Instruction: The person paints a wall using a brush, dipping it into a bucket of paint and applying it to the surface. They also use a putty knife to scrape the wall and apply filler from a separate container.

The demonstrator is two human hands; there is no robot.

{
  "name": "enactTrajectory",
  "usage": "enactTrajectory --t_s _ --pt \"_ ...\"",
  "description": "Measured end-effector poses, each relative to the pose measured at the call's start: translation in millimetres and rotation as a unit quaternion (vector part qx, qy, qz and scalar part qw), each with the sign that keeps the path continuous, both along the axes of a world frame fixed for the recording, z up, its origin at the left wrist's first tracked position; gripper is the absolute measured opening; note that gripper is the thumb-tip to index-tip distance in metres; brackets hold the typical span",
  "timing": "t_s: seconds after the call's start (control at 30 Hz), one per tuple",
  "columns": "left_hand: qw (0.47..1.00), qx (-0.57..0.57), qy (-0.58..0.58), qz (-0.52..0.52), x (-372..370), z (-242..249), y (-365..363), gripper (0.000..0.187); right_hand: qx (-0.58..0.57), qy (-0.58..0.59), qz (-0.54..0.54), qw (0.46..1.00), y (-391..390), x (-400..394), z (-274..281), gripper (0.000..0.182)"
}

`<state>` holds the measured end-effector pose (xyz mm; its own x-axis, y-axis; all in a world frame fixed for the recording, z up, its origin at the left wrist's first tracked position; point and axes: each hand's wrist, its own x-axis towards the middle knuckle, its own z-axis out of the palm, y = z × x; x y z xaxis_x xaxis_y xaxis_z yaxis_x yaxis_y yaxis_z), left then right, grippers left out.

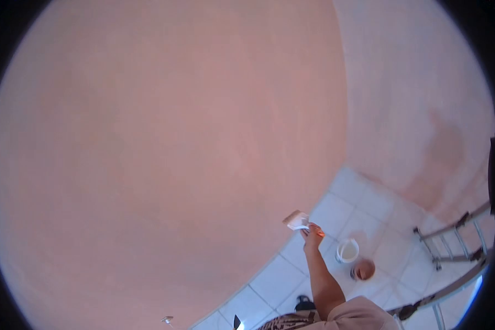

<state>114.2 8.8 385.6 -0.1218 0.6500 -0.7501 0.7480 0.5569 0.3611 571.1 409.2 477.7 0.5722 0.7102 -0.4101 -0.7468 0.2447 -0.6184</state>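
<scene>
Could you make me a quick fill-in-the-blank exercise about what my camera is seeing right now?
1. The person's ____ hand holds a wide brush.
2. The white bucket and the brown bucket stand on the tiled ____.
3. On the right side of the picture is a grey ____ with rungs.
4. Most of the picture is filled by a pinkish ____.

Missing words: right; floor; ladder; wall.
</scene>
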Motion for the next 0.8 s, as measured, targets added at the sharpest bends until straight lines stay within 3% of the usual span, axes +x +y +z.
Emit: enactTrajectory --t_s 0.07,0.13,0.17,0.2,0.27,0.3,0.33,0.4,0.43,0.47,0.5,0.53,0.57,0.6,0.63,0.8 --pt "0.965 0.071 0.049 -0.249 -14.9 -11.2 -5.9 0.038 -0.101 0.002 -0.035 0.994 -58.0 43.3 -51.0 0.017" --pt "0.845 0.192 0.11 -0.486 -30.4 -24.9 -0.3 0.036 -0.147 -0.034 -0.109 0.982 -108.8 83.3 -94.2 0.014" --pt "0.855 0.093 0.144 -0.49 -31.6 -37.4 7.1 0.04 -0.173 -0.046 -0.13 0.975 -133.8 102.1 -103.2 0.012" --pt "0.931 -0.005 0.077 -0.357 -37.5 -18.8 27.8 0.038 -0.148 -0.015 -0.176 0.973 -152.3 116.4 -141.1 0.012" --pt "0.888 0.189 0.016 -0.418 -36.2 -13.4 55.7 0.034 -0.21 -0.031 -0.241 0.947 -187.1 136.7 -101.6 0.009" --pt "0.982 0.032 -0.042 -0.184 -14.4 2.1 75.2 0.039 -0.24 -0.04 -0.25 0.937 -203.8 150.3 -99.8 0.011" --pt "0.996 -0.089 -0.003 -0.001 18.2 33.1 103.1 0.042 -0.245 -0.055 -0.268 0.93 -221.3 161.0 -109.8 0.013" --pt "0.99 -0.088 0.041 -0.102 32.8 28.7 145.7 0.046 -0.255 -0.094 -0.296 0.916 -255.4 175.0 -125.4 0.016" --pt "0.975 -0.048 0.03 -0.214 33.1 18.5 157.6 0.047 -0.258 -0.118 -0.303 0.91 -274.1 182.1 -128.7 0.016" --pt "0.979 -0.051 0.04 -0.192 51.2 25.0 179.8 0.048 -0.266 -0.134 -0.319 0.9 -282.6 187.7 -133.0 0.016" --pt "0.97 -0.038 0.03 -0.238 58.1 18.3 200.7 0.045 -0.277 -0.149 -0.334 0.888 -292.9 191.6 -137.5 0.016" --pt "0.941 -0.01 0.034 -0.337 53.8 -7.7 222.6 0.04 -0.289 -0.191 -0.321 0.882 -302.2 193.0 -136.6 0.015" --pt "0.836 0.141 0.007 -0.531 48.3 -31.9 238.4 0.036 -0.3 -0.235 -0.305 0.873 -310.8 196.3 -136.4 0.015" --pt "0.911 0.062 -0.029 -0.407 73.5 -24.3 257.2 0.036 -0.303 -0.237 -0.305 0.871 -315.5 203.7 -141.3 0.016" --pt "0.977 -0.074 0.014 -0.201 121.0 6.1 276.4 0.035 -0.304 -0.237 -0.302 0.872 -316.9 210.1 -148.3 0.018" --pt "0.97 -0.064 0.013 -0.233 178.7 14.5 315.0 0.036 -0.375 -0.207 -0.277 0.86 -301.7 242.4 -168.7 0.017"
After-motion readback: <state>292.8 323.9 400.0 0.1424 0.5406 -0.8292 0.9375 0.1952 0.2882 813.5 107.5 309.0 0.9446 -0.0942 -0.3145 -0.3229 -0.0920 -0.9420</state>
